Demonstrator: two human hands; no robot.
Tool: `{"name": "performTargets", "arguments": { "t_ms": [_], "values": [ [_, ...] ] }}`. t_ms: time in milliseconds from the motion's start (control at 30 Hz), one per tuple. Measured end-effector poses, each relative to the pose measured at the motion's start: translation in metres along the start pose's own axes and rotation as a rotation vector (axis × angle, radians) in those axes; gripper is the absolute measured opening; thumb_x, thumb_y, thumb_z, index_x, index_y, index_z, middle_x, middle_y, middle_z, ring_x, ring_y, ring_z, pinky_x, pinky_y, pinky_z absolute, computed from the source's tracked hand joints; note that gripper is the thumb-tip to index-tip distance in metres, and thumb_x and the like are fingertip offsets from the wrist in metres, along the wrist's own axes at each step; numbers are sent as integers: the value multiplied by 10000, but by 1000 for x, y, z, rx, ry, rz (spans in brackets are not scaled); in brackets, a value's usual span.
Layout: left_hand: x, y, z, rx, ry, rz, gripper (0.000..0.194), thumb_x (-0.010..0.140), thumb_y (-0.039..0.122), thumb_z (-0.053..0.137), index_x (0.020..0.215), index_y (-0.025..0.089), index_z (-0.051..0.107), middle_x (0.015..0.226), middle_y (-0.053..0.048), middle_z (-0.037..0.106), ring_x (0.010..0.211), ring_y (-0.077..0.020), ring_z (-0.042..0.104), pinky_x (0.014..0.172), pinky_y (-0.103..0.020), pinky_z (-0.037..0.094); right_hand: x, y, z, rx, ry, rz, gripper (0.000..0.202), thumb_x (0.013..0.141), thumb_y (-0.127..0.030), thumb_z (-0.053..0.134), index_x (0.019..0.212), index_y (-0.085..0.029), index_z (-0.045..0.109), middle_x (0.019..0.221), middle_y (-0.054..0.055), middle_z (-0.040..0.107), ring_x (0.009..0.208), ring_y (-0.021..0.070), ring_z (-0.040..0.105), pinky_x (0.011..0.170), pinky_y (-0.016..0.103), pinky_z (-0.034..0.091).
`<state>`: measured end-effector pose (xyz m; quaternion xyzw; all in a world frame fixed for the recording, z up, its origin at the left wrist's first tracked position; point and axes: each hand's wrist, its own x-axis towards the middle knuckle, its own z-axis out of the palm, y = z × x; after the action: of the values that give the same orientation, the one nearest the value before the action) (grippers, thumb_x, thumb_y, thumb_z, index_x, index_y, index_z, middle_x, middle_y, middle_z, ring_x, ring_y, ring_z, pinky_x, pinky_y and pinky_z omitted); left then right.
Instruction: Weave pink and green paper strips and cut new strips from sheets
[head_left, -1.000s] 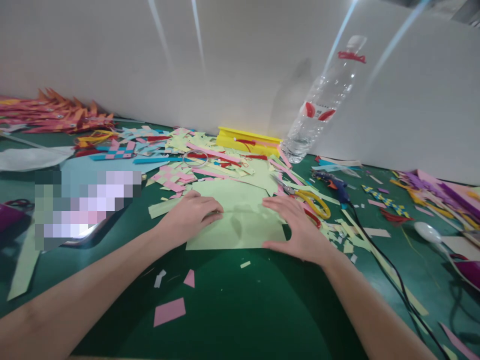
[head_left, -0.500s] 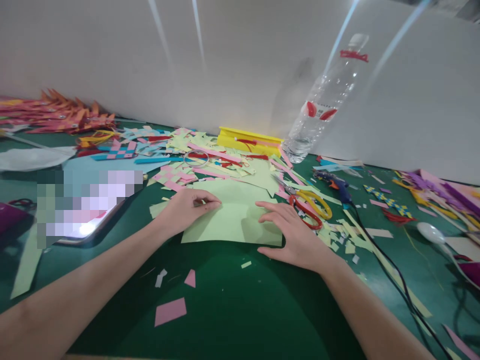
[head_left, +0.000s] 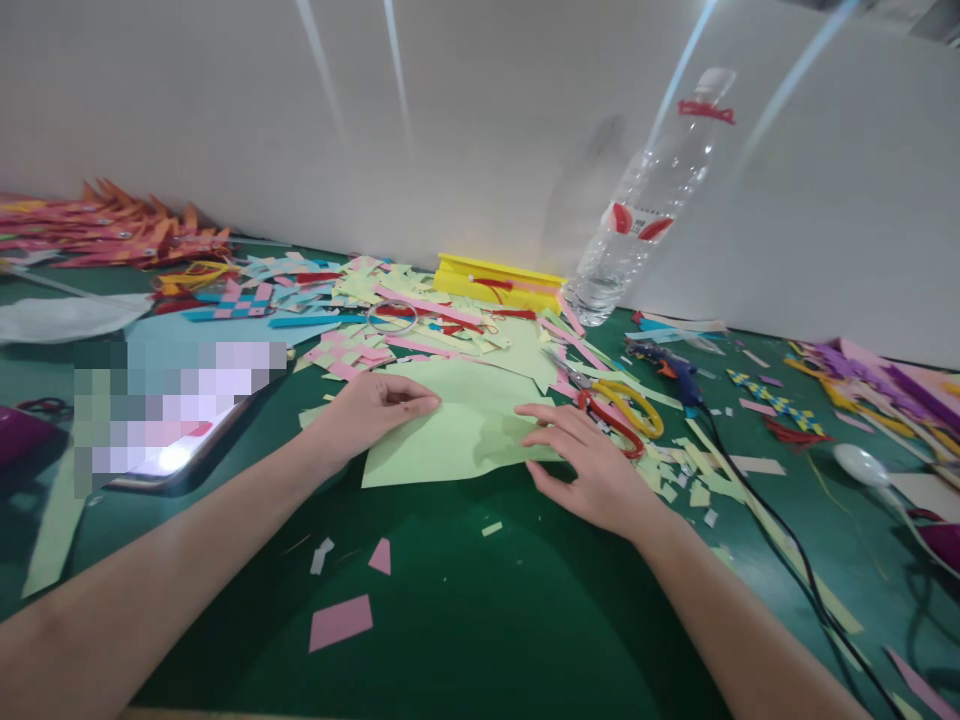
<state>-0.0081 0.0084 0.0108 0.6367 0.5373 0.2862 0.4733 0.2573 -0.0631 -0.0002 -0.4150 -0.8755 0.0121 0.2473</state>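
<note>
A light green sheet of paper (head_left: 427, 455) lies in front of me, its near right edge bent upward. My left hand (head_left: 371, 410) is closed, thumb and fingertips pinched on the sheet along a faint crease. At the sheet's right edge is my right hand (head_left: 589, 465), fingers apart. Its thumb touches the raised near edge while the fingertips rest over the paper. Just beyond that hand lie scissors (head_left: 630, 405) with red and yellow handles, blades pointing away from me.
Paper scraps (head_left: 352, 350) are heaped behind the sheet. A clear bottle (head_left: 637, 220) leans against the wall. To the right, a blue glue gun (head_left: 679, 375) trails a black cord. A phone (head_left: 187, 440), partly blurred out, lies left. Pink scraps (head_left: 341, 623) lie near me.
The sheet's near right edge has bent up and away from me. My right thumb has moved in toward the fingers, against that edge. The left hand has barely shifted.
</note>
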Motion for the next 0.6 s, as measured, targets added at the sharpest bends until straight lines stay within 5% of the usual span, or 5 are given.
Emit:
{"name": "performTargets", "arguments": {
  "t_ms": [300, 500, 600],
  "values": [
    [2, -2, -2, -1, -14, 10, 247, 683, 423, 726, 820, 220, 758, 795, -45, 751, 716, -196, 665, 623, -270, 513, 4, 4, 3, -31, 123, -67, 105, 874, -136, 538, 884, -200, 621, 1032, 72, 704, 956, 201, 614, 849, 390, 506],
    [5, -7, -2, 160, 23, 173, 190, 665, 400, 741, 754, 233, 756, 786, -42, 747, 728, -209, 665, 734, -319, 529, 4, 6, 4, -47, 161, -61, 105, 875, -142, 550, 888, -203, 635, 964, 63, 720, 917, 204, 631, 832, 388, 506],
    [5, -5, -2, 29, 49, 115, 258, 703, 467, 702, 781, 227, 754, 853, -50, 747, 821, -226, 670, 759, -314, 527, 4, 9, 4, -39, 200, -49, 104, 877, -149, 554, 900, -201, 641, 928, 58, 724, 881, 197, 638, 825, 382, 503]
  ]
}}
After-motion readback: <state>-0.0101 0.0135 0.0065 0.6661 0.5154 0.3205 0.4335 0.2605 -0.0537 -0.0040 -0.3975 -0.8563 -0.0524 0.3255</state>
